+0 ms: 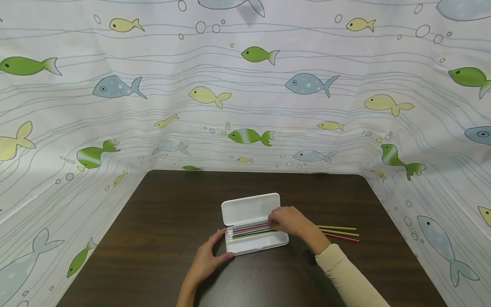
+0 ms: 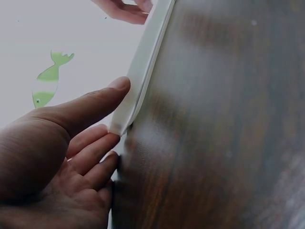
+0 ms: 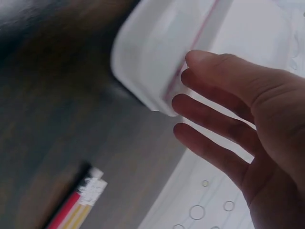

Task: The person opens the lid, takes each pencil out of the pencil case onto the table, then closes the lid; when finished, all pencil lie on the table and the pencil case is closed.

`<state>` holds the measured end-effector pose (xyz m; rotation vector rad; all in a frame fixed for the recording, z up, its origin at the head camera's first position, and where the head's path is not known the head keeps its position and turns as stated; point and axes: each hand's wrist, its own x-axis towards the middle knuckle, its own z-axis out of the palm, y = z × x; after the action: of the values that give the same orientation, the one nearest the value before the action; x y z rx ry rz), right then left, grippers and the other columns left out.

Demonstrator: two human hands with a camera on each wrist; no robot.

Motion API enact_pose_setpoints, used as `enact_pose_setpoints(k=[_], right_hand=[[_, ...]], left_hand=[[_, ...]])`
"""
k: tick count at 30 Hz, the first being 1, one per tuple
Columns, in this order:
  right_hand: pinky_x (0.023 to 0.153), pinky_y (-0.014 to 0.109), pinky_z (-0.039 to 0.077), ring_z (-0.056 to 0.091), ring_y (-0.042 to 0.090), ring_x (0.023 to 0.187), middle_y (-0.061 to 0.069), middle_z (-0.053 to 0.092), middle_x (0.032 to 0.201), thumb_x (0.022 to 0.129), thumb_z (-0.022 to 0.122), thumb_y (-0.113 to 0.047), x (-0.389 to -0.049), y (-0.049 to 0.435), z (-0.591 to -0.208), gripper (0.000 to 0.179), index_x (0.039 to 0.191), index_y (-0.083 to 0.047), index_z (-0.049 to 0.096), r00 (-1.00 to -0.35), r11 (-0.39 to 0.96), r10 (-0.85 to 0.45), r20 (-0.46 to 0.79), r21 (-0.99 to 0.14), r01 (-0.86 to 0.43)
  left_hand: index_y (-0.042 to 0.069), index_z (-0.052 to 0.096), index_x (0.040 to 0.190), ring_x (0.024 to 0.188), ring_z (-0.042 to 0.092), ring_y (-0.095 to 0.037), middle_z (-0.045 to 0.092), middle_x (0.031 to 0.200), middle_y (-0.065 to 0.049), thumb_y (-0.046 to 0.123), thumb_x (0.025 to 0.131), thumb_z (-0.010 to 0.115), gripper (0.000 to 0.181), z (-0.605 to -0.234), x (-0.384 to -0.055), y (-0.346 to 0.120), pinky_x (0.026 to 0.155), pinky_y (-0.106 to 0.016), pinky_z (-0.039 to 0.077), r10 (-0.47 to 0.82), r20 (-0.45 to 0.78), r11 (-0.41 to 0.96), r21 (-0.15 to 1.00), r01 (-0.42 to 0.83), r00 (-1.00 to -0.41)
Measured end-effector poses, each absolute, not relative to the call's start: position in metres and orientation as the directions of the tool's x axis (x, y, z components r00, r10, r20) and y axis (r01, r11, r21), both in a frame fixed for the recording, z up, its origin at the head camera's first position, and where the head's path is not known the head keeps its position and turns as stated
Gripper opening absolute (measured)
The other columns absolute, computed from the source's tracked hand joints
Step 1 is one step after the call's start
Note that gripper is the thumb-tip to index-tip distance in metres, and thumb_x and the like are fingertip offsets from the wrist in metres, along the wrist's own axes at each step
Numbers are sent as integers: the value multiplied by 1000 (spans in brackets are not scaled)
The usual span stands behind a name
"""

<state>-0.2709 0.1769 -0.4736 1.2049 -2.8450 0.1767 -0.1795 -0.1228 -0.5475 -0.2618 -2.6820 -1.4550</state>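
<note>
A white pencil case [image 1: 256,245] lies on the dark table with its lid [image 1: 251,210] raised at the back. Several pencils [image 1: 249,231], their white eraser ends to the left, lie side by side inside it. My left hand [image 1: 205,262] grips the case's left end, thumb at the front corner and fingers at the back. In the left wrist view that thumb [image 2: 119,85] presses on the case's side. Over the case's right end, my right hand [image 1: 290,220] has thumb and fingertips together at a red pencil [image 3: 202,31], which it pinches.
More pencils [image 1: 339,233], yellow and red, lie on the table [image 1: 165,238] right of the case, partly behind the right forearm. A dark device [image 1: 309,257] sits under the right wrist. Fish-patterned white sheeting [image 1: 245,115] stands around the back and sides of the table.
</note>
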Motion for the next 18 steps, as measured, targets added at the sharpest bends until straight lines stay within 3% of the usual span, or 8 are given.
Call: enact_pose_setpoints(k=[9,18], right_hand=[[60,29,50,55,6,69,-9,61,80,81,81,-15,-274,177,-486,12,86,-20,71,-721,720,-688,75,-49,-692],[67,30,53,56,8,79,-6,61,91,85,77,-15,-273,179,-492,13,95,-19,69,-731,728,-677,80,-70,-682]], left_hand=[[18,52,142,133,34,-52,45,145,-22,32,73,87,78,-547,-180,-122,106,-64,29,114,149,528,828,187,-982],[19,52,142,134,33,-52,44,146,-22,32,73,87,78,-547,-180,-123,106,-65,28,111,141,520,835,178,-984]])
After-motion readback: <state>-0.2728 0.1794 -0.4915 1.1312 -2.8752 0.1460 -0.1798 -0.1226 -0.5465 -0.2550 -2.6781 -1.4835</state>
